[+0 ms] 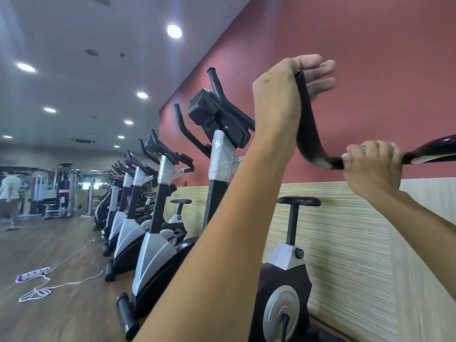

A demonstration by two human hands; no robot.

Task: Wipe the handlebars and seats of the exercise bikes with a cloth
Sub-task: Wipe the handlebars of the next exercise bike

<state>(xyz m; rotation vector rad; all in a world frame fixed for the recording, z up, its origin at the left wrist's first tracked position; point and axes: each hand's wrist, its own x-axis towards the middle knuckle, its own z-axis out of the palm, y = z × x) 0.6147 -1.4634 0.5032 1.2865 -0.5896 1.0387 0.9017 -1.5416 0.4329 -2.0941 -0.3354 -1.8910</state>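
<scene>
A curved black handlebar (304, 124) of the nearest exercise bike rises in front of me. My left hand (278, 95) is clasped over its upper tip, fingers stretched out past it. My right hand (373, 166) is closed around the lower bend of the same bar, and a sliver of pale cloth (364, 149) peeks out between its fingers. Below my arms is a black seat (298, 201) on its post. Another bike's handlebars (214, 80) and black console (217, 117) stand just to the left.
A row of grey and black exercise bikes (148, 243) runs along the red wall (370, 45) toward the back. A white power strip (33, 274) and its cable (61, 285) lie on the wooden floor at left. A person (9, 193) stands far left near weight machines (61, 193).
</scene>
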